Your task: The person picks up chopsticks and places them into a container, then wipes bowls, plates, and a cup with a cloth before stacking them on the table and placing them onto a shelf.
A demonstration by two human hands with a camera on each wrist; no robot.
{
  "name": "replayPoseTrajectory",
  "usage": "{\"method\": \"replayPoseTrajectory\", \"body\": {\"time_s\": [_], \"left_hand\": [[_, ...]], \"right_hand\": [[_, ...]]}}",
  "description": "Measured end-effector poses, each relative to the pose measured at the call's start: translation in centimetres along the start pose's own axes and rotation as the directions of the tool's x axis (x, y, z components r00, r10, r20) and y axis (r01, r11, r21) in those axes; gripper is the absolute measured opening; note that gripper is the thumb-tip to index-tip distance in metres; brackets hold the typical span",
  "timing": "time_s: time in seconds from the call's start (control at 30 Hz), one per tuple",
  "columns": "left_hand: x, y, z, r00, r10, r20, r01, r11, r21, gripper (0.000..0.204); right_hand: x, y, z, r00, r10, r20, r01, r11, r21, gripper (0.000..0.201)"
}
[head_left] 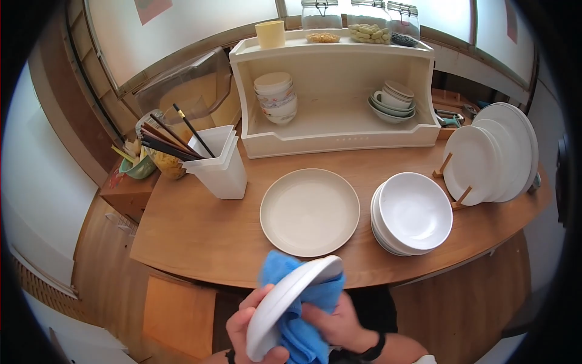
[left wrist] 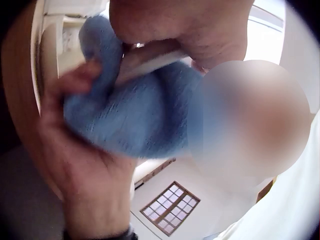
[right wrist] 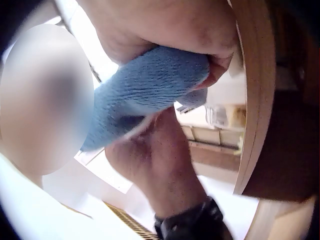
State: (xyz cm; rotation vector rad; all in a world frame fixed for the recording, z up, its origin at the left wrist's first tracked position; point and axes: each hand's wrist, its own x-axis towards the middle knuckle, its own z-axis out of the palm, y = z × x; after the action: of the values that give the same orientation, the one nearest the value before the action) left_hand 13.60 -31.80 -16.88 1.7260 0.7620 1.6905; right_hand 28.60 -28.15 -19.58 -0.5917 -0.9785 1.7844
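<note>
In the head view, a white dish (head_left: 284, 301) is held on edge, tilted, in front of the table's near edge. My left hand (head_left: 240, 321) grips it at the left, fingers on its outer side and thumb low at the rim. A blue cloth (head_left: 324, 295) lies against the dish's other face and hangs below it. Bunched cloth sits in my right hand (head_left: 344, 323), which presses it to the dish. The left wrist view has the cloth (left wrist: 135, 117) wrapped over the rim, with the right hand (left wrist: 90, 160) around it.
A beige plate (head_left: 310, 212) lies on the wooden table (head_left: 176, 230). Stacked white bowls (head_left: 416, 212) stand to its right, white plates (head_left: 476, 164) in a rack beyond. White containers (head_left: 221, 173) with chopsticks stand left. Behind is a cream shelf (head_left: 339, 145) with bowls, cups and jars.
</note>
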Motion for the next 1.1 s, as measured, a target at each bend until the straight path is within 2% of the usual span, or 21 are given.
{"method": "replayPoseTrajectory", "body": {"time_s": [0.03, 0.07, 0.17, 0.23, 0.33, 0.4, 0.47, 0.5, 0.53, 0.6, 0.63, 0.67, 0.7, 0.73, 0.77, 0.8, 0.87, 0.93, 1.0, 1.07, 1.1], "left_hand": [[0.5, 0.4, -0.7, 0.999, -0.014, 0.041, 0.016, 0.998, -0.066, 0.069], [0.9, 1.2, -1.6, 0.993, -0.026, 0.116, 0.022, 0.999, 0.034, 0.064], [0.8, 1.5, -2.5, 0.97, -0.147, 0.196, 0.175, 0.975, -0.136, 0.059], [1.0, 1.6, -1.6, 0.972, -0.222, -0.077, 0.185, 0.924, -0.334, 0.056], [-0.1, -0.4, -0.8, 0.986, -0.145, -0.088, 0.11, 0.941, -0.32, 0.055], [-0.3, -0.5, 0.1, 0.977, -0.161, -0.139, 0.125, 0.964, -0.235, 0.053], [-0.6, -0.9, 0.4, 0.981, -0.119, -0.156, 0.09, 0.98, -0.179, 0.056], [-0.8, -0.7, 0.8, 0.943, -0.125, -0.308, 0.092, 0.988, -0.121, 0.05], [-0.5, -0.4, 0.2, 0.943, -0.126, -0.306, 0.093, 0.988, -0.122, 0.05], [0.8, 0.3, -2.4, 0.992, -0.105, 0.064, 0.117, 0.971, -0.208, 0.046], [1.1, 0.2, -3.1, 0.984, -0.101, 0.144, 0.131, 0.967, -0.216, 0.048], [1.1, 0.3, -3.0, 0.985, -0.104, 0.137, 0.132, 0.968, -0.215, 0.048], [1.3, 0.4, -2.7, 0.978, -0.202, 0.049, 0.205, 0.902, -0.379, 0.048], [1.4, 0.4, -2.3, 0.952, -0.307, -0.022, 0.247, 0.805, -0.539, 0.048], [1.4, 0.5, -1.1, 0.93, -0.357, -0.086, 0.237, 0.762, -0.603, 0.048], [1.0, 0.0, -0.1, 0.942, -0.306, -0.135, 0.17, 0.787, -0.593, 0.052], [-0.5, -1.7, 1.0, 0.963, -0.168, -0.211, 0.104, 0.952, -0.287, 0.057], [-0.8, -1.9, 1.3, 0.963, -0.19, -0.192, 0.132, 0.95, -0.282, 0.064], [-0.2, -1.3, 1.2, 0.949, -0.244, -0.199, 0.16, 0.917, -0.365, 0.059], [0.8, -0.5, -1.0, 0.961, -0.273, -0.047, 0.235, 0.894, -0.382, 0.058], [1.0, -0.4, -2.0, 0.964, -0.267, 0.009, 0.25, 0.889, -0.384, 0.053]], "right_hand": [[0.5, -1.3, -0.9, 0.986, -0.159, 0.048, 0.165, 0.97, -0.181, 0.042], [0.9, -2.4, -1.7, 0.946, -0.301, 0.123, 0.325, 0.88, -0.346, 0.042], [1.1, -5.0, -1.7, 0.848, -0.454, 0.272, 0.526, 0.662, -0.535, 0.041], [0.9, -1.9, -0.9, 0.865, -0.479, 0.149, 0.492, 0.754, -0.434, 0.042], [-0.6, 2.7, 3.2, 0.898, -0.356, -0.26, 0.389, 0.917, 0.087, 0.046], [-1.5, 4.5, 3.4, 0.927, -0.225, -0.301, 0.279, 0.949, 0.149, 0.047], [-1.0, 2.8, 0.6, 0.994, -0.007, -0.109, 0.014, 0.998, 0.059, 0.046], [-0.5, 0.9, 0.0, 0.999, 0.003, -0.043, 0.0, 0.998, 0.056, 0.044], [-0.3, -0.5, -0.9, 1.0, -0.028, 0.0, 0.028, 0.996, -0.081, 0.043], [0.6, -3.5, -2.5, 0.95, -0.224, 0.218, 0.303, 0.83, -0.469, 0.043], [0.6, -4.0, -2.2, 0.95, -0.223, 0.22, 0.303, 0.828, -0.471, 0.043], [0.4, -4.4, -1.9, 0.928, -0.304, 0.214, 0.372, 0.789, -0.489, 0.043], [0.3, -4.6, -1.7, 0.897, -0.387, 0.212, 0.44, 0.742, -0.506, 0.044], [0.2, -4.0, -1.1, 0.92, -0.359, 0.154, 0.385, 0.767, -0.514, 0.045], [0.1, -1.8, -0.7, 0.925, -0.378, 0.042, 0.372, 0.874, -0.312, 0.047], [-0.1, 0.9, -0.2, 0.926, -0.37, -0.074, 0.364, 0.927, -0.091, 0.049], [-1.0, 3.5, 0.9, 0.917, -0.35, -0.19, 0.356, 0.935, -0.003, 0.048], [-1.3, 4.9, 0.8, 0.963, -0.083, -0.255, 0.13, 0.976, 0.174, 0.046], [-0.5, 2.2, -0.9, 0.995, 0.039, -0.094, -0.03, 0.994, 0.103, 0.04], [-0.1, -1.3, -2.2, 1.0, 0.024, 0.004, -0.023, 0.986, -0.167, 0.038], [-0.1, -2.4, -2.8, 0.996, -0.073, 0.042, 0.083, 0.938, -0.336, 0.038]]}}
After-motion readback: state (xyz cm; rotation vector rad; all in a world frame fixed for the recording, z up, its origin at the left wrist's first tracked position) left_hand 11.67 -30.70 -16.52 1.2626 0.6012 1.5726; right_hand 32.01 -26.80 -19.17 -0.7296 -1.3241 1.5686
